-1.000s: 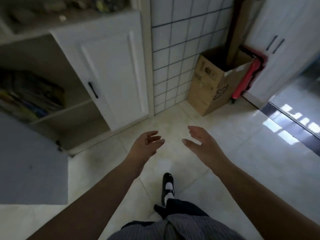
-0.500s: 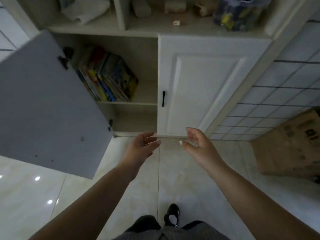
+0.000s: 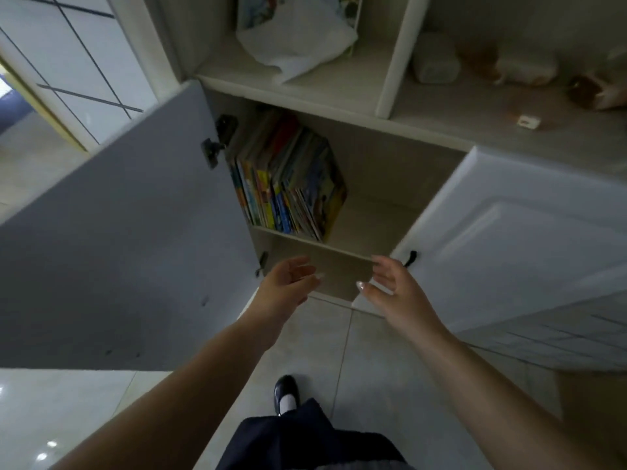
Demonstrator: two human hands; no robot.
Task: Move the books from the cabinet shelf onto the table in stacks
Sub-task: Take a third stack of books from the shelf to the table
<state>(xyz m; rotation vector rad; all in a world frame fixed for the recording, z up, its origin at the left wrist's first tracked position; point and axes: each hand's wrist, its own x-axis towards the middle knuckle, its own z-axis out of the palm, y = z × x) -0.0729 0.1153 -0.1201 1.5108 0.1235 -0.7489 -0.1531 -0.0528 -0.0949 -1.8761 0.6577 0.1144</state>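
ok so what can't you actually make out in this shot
- Table: not in the head view, outside the frame.
- Books: titles and count unreadable, dim and packed together.
- Lower compartment: partly covered by the left hand and right hand.
- Objects on the upper right shelf: too blurred to identify.
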